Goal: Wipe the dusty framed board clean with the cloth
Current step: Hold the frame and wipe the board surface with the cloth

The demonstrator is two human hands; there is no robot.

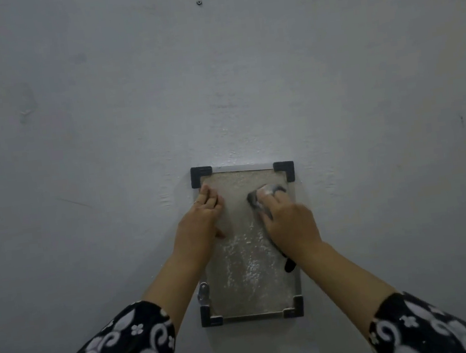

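A small framed board [250,279] with a silver rim and black corner caps sits flat against the grey wall, its surface speckled with whitish dust. My left hand [202,224] presses on the board's upper left edge with the fingers curled. My right hand [287,222] holds a bunched grey-and-white cloth [263,197] against the board's upper right area. A dark tail of the cloth [289,263] hangs below my right wrist.
The pale grey wall [213,76] fills the view, with a small dark screw or nail [199,3] high above the board. A metal hanger clip [202,293] sticks out at the board's lower left edge. Black sleeves with a white pattern cover both forearms.
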